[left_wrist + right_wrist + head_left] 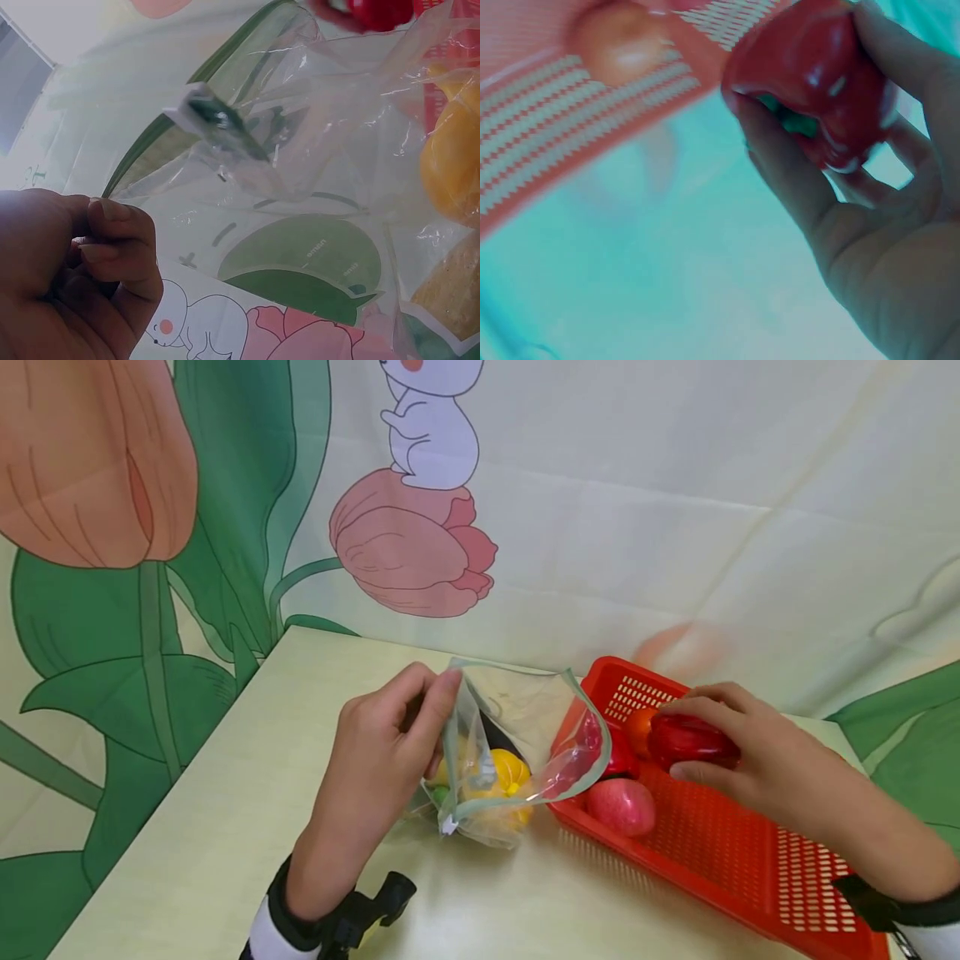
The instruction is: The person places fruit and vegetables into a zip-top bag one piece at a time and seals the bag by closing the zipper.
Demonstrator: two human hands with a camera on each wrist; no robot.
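Note:
My left hand (390,735) pinches the top rim of a clear zip bag (534,693) with a pale green edge, and the bag's mouth stands apart. Inside the bag are a yellow ribbed vegetable (511,772) and a dark, long piece (498,735); the left wrist view also shows a brown lump (450,289), partly cut off. To the right, my right hand (750,747) grips a red bell pepper (693,742) above the red basket (678,864). In the right wrist view, fingers and thumb wrap around the bell pepper (817,71), whose green stem end shows.
An orange fruit (639,729), a red shiny piece (621,756) and a pinkish-red fruit (621,807) lie at the basket's left end. The basket stands on the pale table (217,852), right of the bag. Behind hangs a printed curtain (600,510).

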